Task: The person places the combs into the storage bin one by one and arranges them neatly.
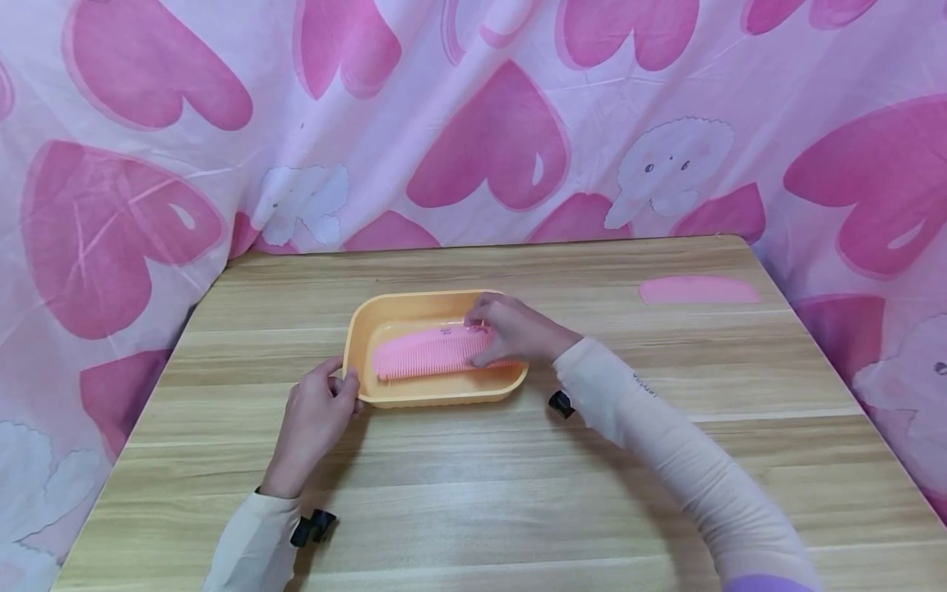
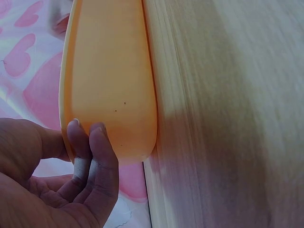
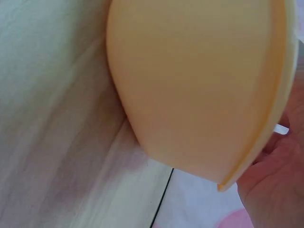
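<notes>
A yellow-orange plastic basin [image 1: 436,401] stands on the wooden table. My left hand [image 1: 318,419] pinches its rim at the left front corner, thumb on top and fingers underneath, as the left wrist view shows at the basin's wall [image 2: 109,85]. Inside lies a pink comb [image 1: 422,352], slightly tilted, teeth toward me. My right hand [image 1: 518,330] reaches over the basin's right side and grips the comb's right end between thumb and fingers. In the right wrist view the basin's side [image 3: 199,85] hides the comb and most of that hand's fingers.
A second flat pink piece [image 1: 699,290], comb-shaped with a curved top edge, lies at the table's back right. A pink heart-patterned cloth [image 1: 488,140] hangs behind the table [image 1: 473,501]. Black clips [image 1: 314,528] are at both wrists.
</notes>
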